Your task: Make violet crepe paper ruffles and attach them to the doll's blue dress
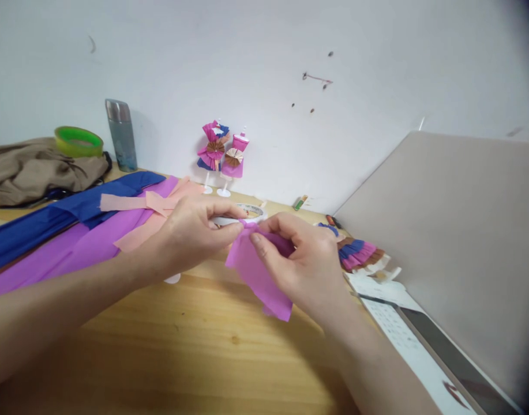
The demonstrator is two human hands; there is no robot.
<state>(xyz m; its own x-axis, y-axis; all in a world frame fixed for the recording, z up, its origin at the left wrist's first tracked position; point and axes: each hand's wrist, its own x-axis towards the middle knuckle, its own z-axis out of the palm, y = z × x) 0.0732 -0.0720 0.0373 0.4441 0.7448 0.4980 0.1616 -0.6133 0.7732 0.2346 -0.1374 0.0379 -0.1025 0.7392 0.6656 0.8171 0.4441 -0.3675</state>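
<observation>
Between my hands, above the wooden table, hangs a piece of purple crepe paper (262,274), gathered along its top edge. My left hand (199,225) pinches the left end of the gathered edge between thumb and fingertips. Beside it, my right hand (301,251) is closed on the same paper, thumb in front and fingers curled behind. A roll of white tape (255,212) lies just behind the hands, partly hidden by them. To the left are sheets of purple crepe paper (91,242), a blue folded sheet (74,210) and peach strips (158,202).
Two small dress forms (233,164) in paper outfits stand against the wall. Back left are a tumbler (121,135), a green tape roll (79,142) and brown cloth (43,170). A ruffled paper piece (359,253) lies right, near a tablet-like device (446,340) and a grey panel (454,230).
</observation>
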